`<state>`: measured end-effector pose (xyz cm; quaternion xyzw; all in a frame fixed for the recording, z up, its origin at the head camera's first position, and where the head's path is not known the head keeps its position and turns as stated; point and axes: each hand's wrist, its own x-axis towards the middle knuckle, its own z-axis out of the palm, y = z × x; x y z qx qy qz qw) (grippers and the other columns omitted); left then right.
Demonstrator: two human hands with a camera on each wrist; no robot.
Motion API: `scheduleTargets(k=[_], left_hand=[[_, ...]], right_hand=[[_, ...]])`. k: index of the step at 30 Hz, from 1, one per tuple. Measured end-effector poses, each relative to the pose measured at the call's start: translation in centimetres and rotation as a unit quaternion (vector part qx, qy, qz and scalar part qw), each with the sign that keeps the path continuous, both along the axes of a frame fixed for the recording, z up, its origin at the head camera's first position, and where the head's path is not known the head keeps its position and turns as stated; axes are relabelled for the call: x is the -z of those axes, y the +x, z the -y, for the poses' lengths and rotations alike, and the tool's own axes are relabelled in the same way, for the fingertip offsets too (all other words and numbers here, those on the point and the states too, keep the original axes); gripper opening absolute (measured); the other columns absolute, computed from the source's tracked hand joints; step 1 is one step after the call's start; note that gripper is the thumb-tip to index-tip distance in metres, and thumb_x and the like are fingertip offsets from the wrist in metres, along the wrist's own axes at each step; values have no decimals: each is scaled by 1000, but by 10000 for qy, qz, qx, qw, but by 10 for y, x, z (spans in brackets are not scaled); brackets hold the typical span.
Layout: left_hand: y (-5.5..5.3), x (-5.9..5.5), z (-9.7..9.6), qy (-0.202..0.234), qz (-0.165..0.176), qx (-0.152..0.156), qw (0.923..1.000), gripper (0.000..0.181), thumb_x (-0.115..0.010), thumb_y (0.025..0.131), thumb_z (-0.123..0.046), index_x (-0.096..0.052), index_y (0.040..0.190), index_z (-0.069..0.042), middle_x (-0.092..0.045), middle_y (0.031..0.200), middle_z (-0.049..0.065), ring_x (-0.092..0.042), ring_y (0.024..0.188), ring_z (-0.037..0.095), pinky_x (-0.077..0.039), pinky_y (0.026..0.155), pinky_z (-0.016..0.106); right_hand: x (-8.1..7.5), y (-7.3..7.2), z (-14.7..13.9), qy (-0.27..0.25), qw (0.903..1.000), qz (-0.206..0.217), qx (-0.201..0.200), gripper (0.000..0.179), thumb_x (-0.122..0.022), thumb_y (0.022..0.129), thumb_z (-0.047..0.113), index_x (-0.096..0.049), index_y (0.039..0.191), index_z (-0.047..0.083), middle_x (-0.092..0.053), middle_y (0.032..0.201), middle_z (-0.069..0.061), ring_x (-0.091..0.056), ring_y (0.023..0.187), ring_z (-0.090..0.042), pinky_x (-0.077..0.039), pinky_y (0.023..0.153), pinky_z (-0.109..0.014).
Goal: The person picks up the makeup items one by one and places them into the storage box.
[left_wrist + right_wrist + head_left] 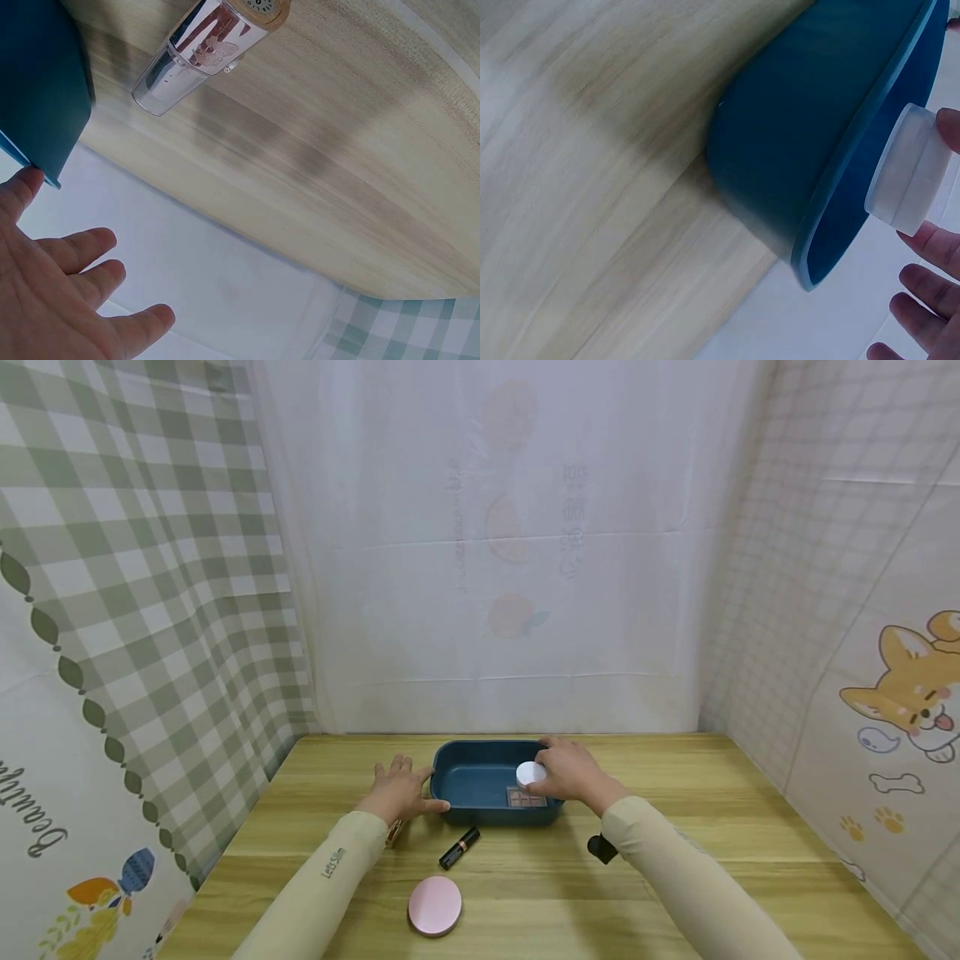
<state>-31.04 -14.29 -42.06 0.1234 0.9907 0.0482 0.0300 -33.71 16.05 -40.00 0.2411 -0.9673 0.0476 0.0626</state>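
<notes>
A dark blue rectangular bin point(480, 816) stands on the table, with a small pan palette point(527, 797) lying inside at its right. Over that end, my right hand point(572, 771) pinches a round white jar point(531, 774) between thumb and finger. The right wrist view shows the jar point(907, 171) tilted on its side near the bin's rim, the other fingers spread. My left hand point(399, 792) has its fingers spread at the bin's left end, and a fingertip touches the rim in the left wrist view. Near that hand lies a clear-and-gold cosmetic bottle point(202, 49), mostly hidden in the head view.
In front of the bin lie a black lipstick tube point(459, 849) and a round pink compact point(435, 906). A small black object point(602, 848) sits partly behind the right forearm. Cloth curtains stand on the left, right and far sides of the wooden table point(540, 893).
</notes>
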Motion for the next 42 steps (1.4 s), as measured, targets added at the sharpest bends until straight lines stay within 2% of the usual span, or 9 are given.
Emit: scheduleTargets(k=[12, 26, 31, 42], left_hand=[[-1, 1, 1, -8, -37, 28, 10000, 82, -64, 85, -66, -49, 148, -17, -35, 152, 28, -23, 144, 46, -17, 109, 71], [-3, 3, 1, -43, 10, -1, 10000, 83, -64, 84, -67, -48, 149, -17, -34, 152, 29, -22, 145, 46, -16, 109, 71], [-3, 3, 1, -36, -42, 3, 10000, 83, -65, 84, -66, -50, 147, -16, -36, 151, 29, -23, 144, 47, -16, 109, 71], [-3, 4, 0, -11, -45, -1, 10000, 82, -64, 84, -67, -50, 147, -15, -36, 151, 29, -24, 144, 46, -17, 109, 71]], right_hand=[[9, -7, 19, 70, 10000, -52, 24, 39, -78, 78, 47, -74, 91, 11, -56, 136, -19, -52, 124, -38, -42, 99, -56], [20, -12, 34, -76, 9998, 131, 124, 38, -79, 78, 47, -74, 93, 13, -56, 135, -16, -51, 126, -36, -41, 98, -57], [23, -12, 40, -52, 9999, 72, 109, 40, -78, 77, 49, -75, 95, 13, -57, 133, -16, -52, 124, -35, -43, 96, -56], [27, -11, 51, -177, 9989, 377, 209, 39, -77, 80, 48, -74, 96, 13, -55, 137, -16, -50, 126, -36, -42, 97, -53]])
